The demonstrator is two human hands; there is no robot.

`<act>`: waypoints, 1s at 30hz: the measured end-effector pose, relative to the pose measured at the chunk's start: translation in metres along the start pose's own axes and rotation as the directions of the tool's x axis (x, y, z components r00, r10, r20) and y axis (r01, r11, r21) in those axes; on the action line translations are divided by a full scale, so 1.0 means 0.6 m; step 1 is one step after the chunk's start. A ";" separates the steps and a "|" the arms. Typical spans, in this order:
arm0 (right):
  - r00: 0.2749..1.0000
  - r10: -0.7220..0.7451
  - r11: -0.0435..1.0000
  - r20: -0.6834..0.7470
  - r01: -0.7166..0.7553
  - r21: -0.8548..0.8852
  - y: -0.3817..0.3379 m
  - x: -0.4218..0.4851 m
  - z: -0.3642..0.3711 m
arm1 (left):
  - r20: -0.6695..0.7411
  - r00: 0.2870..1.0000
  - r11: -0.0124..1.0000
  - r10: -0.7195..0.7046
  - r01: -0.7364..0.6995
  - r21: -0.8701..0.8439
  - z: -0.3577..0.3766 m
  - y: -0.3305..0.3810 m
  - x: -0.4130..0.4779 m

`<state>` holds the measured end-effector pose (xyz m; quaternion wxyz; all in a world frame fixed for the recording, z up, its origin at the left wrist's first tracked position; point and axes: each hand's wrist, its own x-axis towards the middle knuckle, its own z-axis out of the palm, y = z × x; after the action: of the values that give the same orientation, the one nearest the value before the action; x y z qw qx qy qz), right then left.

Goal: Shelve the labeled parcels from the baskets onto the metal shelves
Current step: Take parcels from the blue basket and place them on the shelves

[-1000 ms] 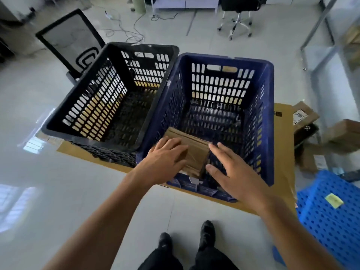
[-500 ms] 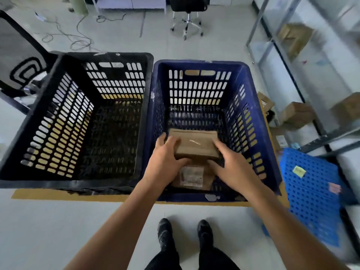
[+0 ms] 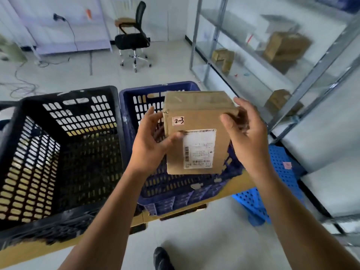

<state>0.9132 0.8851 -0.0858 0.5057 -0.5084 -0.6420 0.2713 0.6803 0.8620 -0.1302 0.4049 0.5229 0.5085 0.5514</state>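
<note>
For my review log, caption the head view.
Left hand and right hand hold a cardboard parcel marked 2-3 above the blue basket, beside metal shelves.

The parcel hides much of the blue basket's inside. The print on its shipping label is too small to read. The boxes on the metal shelves are blurred. The black basket is cut off at the left edge, and a shoe at the bottom edge.

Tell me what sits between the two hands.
The cardboard parcel marked 2-3: the left hand and right hand grip its sides, above the blue basket. The head view shows it.
</note>
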 end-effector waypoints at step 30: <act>0.847 0.480 0.871 -0.228 -0.430 0.238 0.037 -0.581 -0.269 | 0.557 0.821 0.840 -0.129 -0.208 0.501 0.164 0.030 -0.392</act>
<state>1.0609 0.5425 -0.1804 0.5556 -0.6323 -0.3978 0.3651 0.8087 0.6428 -0.1577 0.3618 0.7665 0.4865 0.2120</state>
